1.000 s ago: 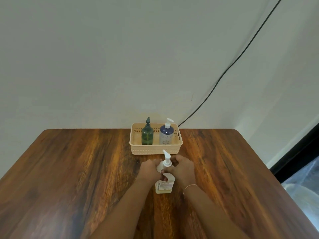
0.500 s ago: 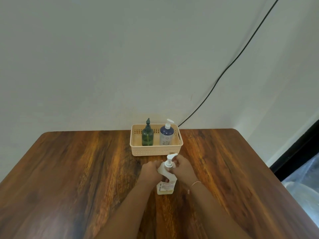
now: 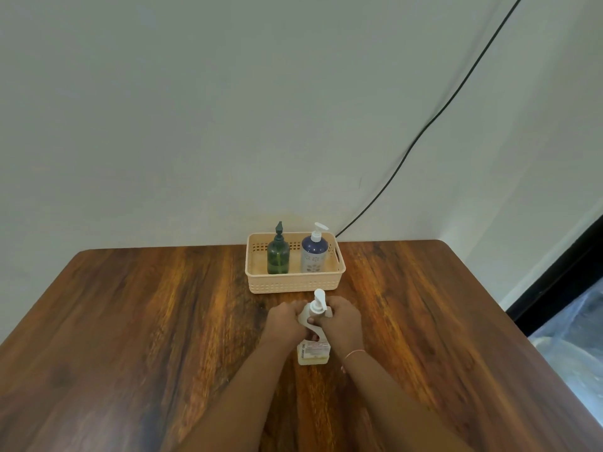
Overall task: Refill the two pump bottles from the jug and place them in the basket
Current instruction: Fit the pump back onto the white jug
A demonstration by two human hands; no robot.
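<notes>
A white jug-like bottle [image 3: 312, 352] with a pump top and a little yellowish liquid at its bottom stands on the wooden table [image 3: 130, 321]. My left hand [image 3: 284, 322] grips its upper body from the left. My right hand [image 3: 341, 321] holds its neck and pump collar from the right. Behind it, a beige basket [image 3: 295, 283] holds a dark green pump bottle [image 3: 278, 256] on the left and a blue-and-white pump bottle [image 3: 314, 252] on the right, both upright.
The basket sits near the table's far edge against a pale wall. A black cable [image 3: 424, 128] runs down the wall behind the basket. The table's right edge drops off beside a dark-framed glass door [image 3: 561, 288].
The pump head on the white bottle has turned from pointing left to pointing away and right. Both hands stay clasped on the bottle, which has shifted slightly.
</notes>
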